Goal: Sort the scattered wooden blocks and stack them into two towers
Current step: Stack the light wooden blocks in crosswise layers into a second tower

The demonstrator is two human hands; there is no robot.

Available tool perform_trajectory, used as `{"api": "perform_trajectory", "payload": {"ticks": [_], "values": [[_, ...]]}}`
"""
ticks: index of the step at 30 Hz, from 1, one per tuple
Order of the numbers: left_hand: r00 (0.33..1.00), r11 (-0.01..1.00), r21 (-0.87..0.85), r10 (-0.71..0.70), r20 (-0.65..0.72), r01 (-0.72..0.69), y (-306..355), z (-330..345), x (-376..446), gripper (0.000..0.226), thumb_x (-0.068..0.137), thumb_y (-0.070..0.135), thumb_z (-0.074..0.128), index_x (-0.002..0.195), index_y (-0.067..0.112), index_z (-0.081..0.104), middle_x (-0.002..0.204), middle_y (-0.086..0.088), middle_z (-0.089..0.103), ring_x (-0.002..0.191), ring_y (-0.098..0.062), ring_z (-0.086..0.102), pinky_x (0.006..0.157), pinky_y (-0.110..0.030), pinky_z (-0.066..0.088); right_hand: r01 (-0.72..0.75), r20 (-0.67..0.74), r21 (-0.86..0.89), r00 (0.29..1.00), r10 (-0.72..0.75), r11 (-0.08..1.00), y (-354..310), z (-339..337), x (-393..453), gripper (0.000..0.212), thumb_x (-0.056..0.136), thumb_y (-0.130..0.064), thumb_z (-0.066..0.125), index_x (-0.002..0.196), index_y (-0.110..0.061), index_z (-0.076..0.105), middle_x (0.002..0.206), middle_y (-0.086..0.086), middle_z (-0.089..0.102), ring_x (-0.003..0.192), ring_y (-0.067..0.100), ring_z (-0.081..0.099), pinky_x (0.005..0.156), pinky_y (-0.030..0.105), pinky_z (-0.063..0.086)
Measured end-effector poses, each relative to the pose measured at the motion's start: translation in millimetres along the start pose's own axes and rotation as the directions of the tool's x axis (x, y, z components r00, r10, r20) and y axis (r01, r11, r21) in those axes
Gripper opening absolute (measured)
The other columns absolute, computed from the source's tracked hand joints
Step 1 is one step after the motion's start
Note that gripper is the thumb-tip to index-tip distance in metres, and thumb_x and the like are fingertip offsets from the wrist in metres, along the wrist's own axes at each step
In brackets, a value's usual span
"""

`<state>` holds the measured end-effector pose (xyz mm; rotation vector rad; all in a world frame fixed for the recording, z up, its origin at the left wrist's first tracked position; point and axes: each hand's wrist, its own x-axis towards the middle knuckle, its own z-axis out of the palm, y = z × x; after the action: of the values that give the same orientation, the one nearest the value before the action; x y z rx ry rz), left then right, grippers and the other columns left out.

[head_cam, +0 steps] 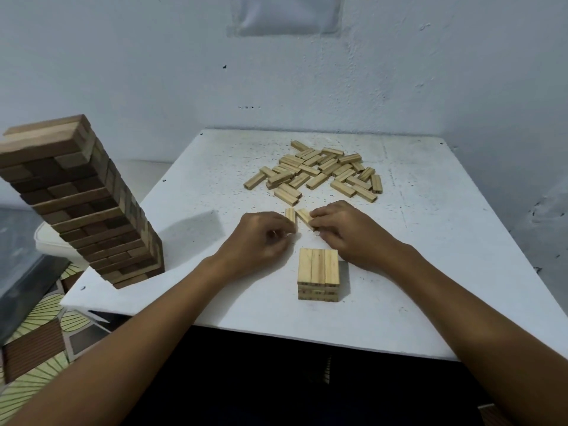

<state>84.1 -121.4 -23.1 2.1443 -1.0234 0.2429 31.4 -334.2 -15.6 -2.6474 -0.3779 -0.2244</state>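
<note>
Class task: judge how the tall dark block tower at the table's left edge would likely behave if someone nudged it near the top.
The dark tower probably tips easily: it is tall, narrow and appears to lean. Its loose stacked layers would likely scatter. Standing near the table edge, its blocks might fall off.

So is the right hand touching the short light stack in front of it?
Apart. The head view shows white table between the right hand and the light stack; its fingers pinch a loose block instead.

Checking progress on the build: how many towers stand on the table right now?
2. A tall dark tower stands at the table's left edge. A low light tower stands near the front, just before the hands, which hold two loose blocks. None appears hidden.
</note>
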Motion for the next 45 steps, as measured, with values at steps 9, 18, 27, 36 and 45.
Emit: {"api": "perform_trajectory", "payload": {"ticks": [9, 18, 27, 36, 45], "values": [[0.99, 0.991, 0.083, -0.109, 0.09, 0.101, -8.2, -2.0, 18.5, 0.026, 0.079, 0.021, 0.078, 0.104, 0.016, 0.076, 0.119, -0.002, 0.069, 0.11, -0.011, 0.058, 0.085, -0.011, 0.041, -0.141, -0.029, 0.214, 0.988, 0.151, 0.967, 5.3, -8.1, 2.5, 0.044, 0.083, -0.018, 0.071, 0.126, -0.021, 0.064, 0.137, -0.003, 0.055, 0.127, 0.008, 0.043, 0.104, 0.029, 0.038], [0.986, 0.988, 0.001, -0.154, 0.065, 0.155, 5.5, 11.3, 24.5, 0.044, 0.069, 0.036, 0.086, 0.101, 0.008, 0.076, 0.118, -0.006, 0.069, 0.108, -0.011, 0.062, 0.081, -0.008, 0.041, -0.138, -0.027, 0.187, 0.989, 0.146, 0.973, 5.0, -6.5, 5.2, 0.024, 0.09, -0.015, 0.062, 0.111, -0.018, 0.073, 0.122, -0.003, 0.063, 0.117, 0.013, 0.047, 0.096, 0.035, 0.043], [0.968, 0.972, -0.086, -0.207, 0.143, 0.22, 9.7, 15.7, 39.0, 0.071, 0.059, 0.024, 0.086, 0.125, 0.009, 0.062, 0.121, -0.004, 0.064, 0.107, -0.014, 0.061, 0.091, -0.034, 0.052, -0.153, -0.089, 0.179, 0.981, 0.171, 0.972, 1.1, -6.8, 2.1, 0.019, 0.09, -0.012, 0.065, 0.105, -0.017, 0.076, 0.093, 0.0, 0.059, 0.089, 0.015, 0.056, 0.078, 0.039, 0.051], [0.978, 0.983, -0.15, -0.073, 0.193, 0.103, 8.6, 15.2, 46.2, 0.066, 0.078, 0.021, 0.066, 0.141, 0.014, 0.046, 0.136, -0.003, 0.056, 0.122, -0.011, 0.053, 0.104, -0.038, 0.045, -0.261, -0.234, 0.444, 0.89, 0.392, 0.857, -11.2, -2.8, 0.3, 0.027, 0.096, -0.006, 0.05, 0.115, -0.014, 0.067, 0.118, 0.003, 0.055, 0.11, 0.014, 0.05, 0.078, 0.005, 0.038], [0.918, 0.544, -0.75, -0.326, 0.224, 0.376, 28.2, 28.0, 29.4, 0.055, 0.09, 0.055, 0.03, 0.144, 0.046, 0.021, 0.158, 0.01, 0.024, 0.147, -0.009, 0.016, 0.119, -0.033, 0.012, -0.106, -0.022, 0.967, 0.87, 0.492, 0.231, -25.9, 3.3, 7.8, 0.066, 0.097, -0.059, 0.018, 0.154, -0.027, 0.013, 0.163, -0.003, 0.008, 0.149, 0.011, 0.004, 0.121, 0.04, 0.004]]}}
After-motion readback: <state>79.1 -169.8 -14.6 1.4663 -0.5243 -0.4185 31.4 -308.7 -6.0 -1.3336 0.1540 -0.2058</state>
